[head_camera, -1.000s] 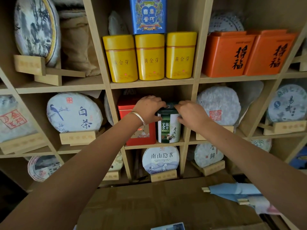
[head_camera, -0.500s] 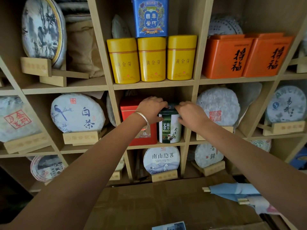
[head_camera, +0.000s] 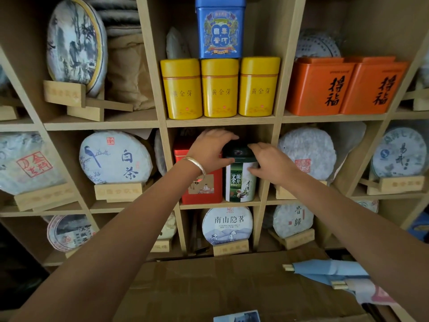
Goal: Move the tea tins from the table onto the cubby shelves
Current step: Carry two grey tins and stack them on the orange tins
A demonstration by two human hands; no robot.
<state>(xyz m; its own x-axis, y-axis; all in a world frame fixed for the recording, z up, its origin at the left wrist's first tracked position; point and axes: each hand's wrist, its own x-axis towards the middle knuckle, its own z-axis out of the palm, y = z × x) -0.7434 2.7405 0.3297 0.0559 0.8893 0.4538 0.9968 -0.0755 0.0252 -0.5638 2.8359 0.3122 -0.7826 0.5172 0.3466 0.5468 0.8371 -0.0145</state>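
Note:
A green and white round tea tin (head_camera: 240,180) stands upright in the middle cubby (head_camera: 219,204), right of a red square tin (head_camera: 202,187). My left hand (head_camera: 210,151) curls over the green tin's dark lid from the left, thumb against its side. From the right, my right hand (head_camera: 271,162) grips the same tin near its top. Three yellow tins (head_camera: 219,88) stand in the cubby above, with a blue tin (head_camera: 220,27) stacked on them. Two orange tins (head_camera: 346,86) fill the upper right cubby.
Round wrapped tea cakes on wooden stands (head_camera: 116,159) fill the neighbouring cubbies. A brown cardboard surface (head_camera: 220,287) lies below the shelves, with folded blue paper items (head_camera: 329,271) at its right and a photo card (head_camera: 236,317) at the near edge.
The view has shifted slightly. Both hands stay on the green tin, which stands in the same spot in the cubby beside the red tin.

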